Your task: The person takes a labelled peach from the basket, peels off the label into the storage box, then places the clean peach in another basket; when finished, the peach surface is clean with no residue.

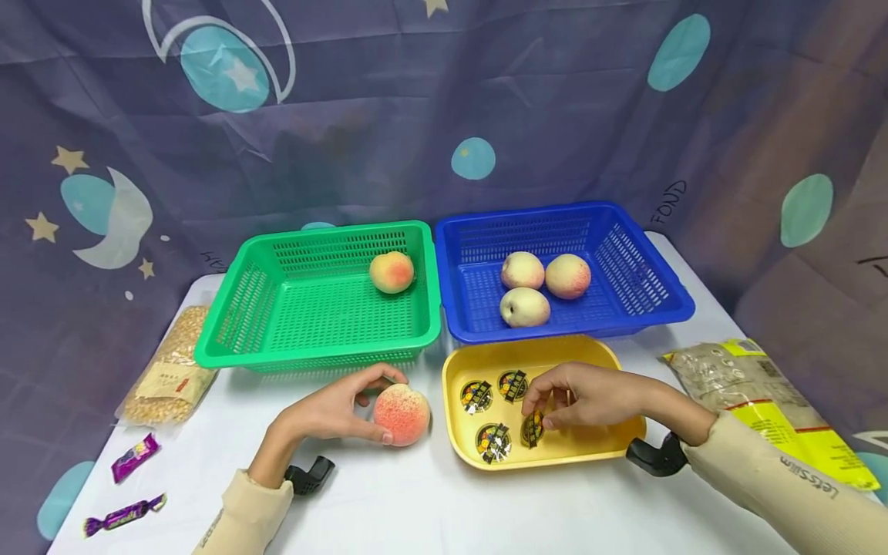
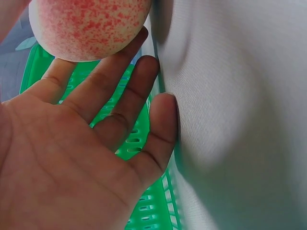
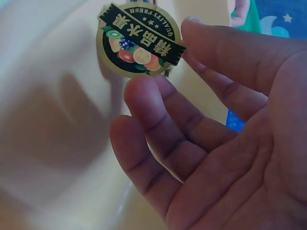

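Head view, entry one: a red-speckled peach (image 1: pixel 402 414) is held on the white bench (image 1: pixel 430 501) by the left hand (image 1: pixel 333 408), thumb and fingers curled about its left side; it is set just in front of the green basket (image 1: pixel 229 331) and just beside the yellow tray (image 1: pixel 454 432). In the left wrist view the same peach (image 2: pixel 88 26) is seen touched by the fingertips (image 2: pixel 139 40), the palm being kept spread and apart from it.

Entry two: a round fruit sticker (image 1: pixel 532 428) is pinched by the right hand (image 1: pixel 590 397) inside the yellow tray. In the right wrist view the sticker (image 3: pixel 140 40), gold-edged with a black banner and fruit pictures, is shown caught between fingertip (image 3: pixel 141 91) and thumb, the grip being closed on its lower edge.

Entry three: three further stickers (image 1: pixel 476 395) are laid in the tray.

Entry four: one peach (image 1: pixel 391 271) is contained in the green basket; three pale peaches (image 1: pixel 525 307) are contained in the blue basket (image 1: pixel 666 301), the two baskets being placed side by side behind the tray.

Entry five: a grain packet (image 1: pixel 169 370) and two purple sweets (image 1: pixel 135 456) are recorded at the left, a second packet (image 1: pixel 763 393) at the right.
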The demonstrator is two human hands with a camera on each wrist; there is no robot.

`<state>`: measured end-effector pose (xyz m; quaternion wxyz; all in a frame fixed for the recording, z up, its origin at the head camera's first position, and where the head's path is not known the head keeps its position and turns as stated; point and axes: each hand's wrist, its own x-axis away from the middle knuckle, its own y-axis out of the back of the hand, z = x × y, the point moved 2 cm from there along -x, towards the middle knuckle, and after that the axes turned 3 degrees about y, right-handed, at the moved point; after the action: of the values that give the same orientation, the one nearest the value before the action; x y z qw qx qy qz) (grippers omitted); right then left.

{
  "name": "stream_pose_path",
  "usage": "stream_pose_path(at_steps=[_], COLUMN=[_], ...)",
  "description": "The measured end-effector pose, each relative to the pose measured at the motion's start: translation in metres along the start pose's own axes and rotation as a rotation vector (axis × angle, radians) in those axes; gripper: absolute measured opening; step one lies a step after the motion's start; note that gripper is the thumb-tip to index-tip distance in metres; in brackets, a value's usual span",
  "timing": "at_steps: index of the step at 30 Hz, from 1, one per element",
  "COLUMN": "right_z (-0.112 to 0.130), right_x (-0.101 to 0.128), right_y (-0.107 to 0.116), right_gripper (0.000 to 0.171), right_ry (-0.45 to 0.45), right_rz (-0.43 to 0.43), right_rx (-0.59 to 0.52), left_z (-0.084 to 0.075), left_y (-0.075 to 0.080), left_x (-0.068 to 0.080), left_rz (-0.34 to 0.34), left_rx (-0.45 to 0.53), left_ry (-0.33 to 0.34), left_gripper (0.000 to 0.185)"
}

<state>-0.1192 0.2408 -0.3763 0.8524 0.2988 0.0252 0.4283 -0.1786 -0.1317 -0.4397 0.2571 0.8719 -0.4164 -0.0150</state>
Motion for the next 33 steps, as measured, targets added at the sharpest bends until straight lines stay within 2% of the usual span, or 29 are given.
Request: stream_pose_path(at_steps=[12, 19, 24, 28, 30, 33], right_z=[-0.008, -0.009, -0.010, -0.008, -0.006, -0.002], right_x=[0.006, 0.010, 0.014, 0.023, 0.029, 0.040], right_y=[0.003, 0.005, 0.008, 0.015, 0.021, 0.036], right_gripper=[0.035, 0.052, 0.057, 0.057, 0.052, 0.043], right_ry=[-0.041, -0.061, -0.055, -0.024, 0.032, 0.119], right_rz=[-0.023, -0.015, -0.022, -0.090, -0.150, -0.283], right_rx=[0.102, 0.089, 0.078, 0.116, 0.147, 0.207], left_z=[-0.005, -0.006, -0.005, -0.003, -0.003, -0.008], left_y=[0.003, 0.004, 0.004, 0.001, 0.000, 0.000], left_x=[-0.004, -0.004, -0.003, -0.001, 0.002, 0.009], left_rz=[0.003, 0.005, -0.006, -0.024, -0.030, -0.027], left_rx=[-0.023, -0.021, -0.017, -0.010, -0.007, -0.007], left_ry=[-0.005, 0.003, -0.001, -0.003, -0.003, -0.018], left_gripper=[0.068, 0.068, 0.067, 0.067, 0.067, 0.067])
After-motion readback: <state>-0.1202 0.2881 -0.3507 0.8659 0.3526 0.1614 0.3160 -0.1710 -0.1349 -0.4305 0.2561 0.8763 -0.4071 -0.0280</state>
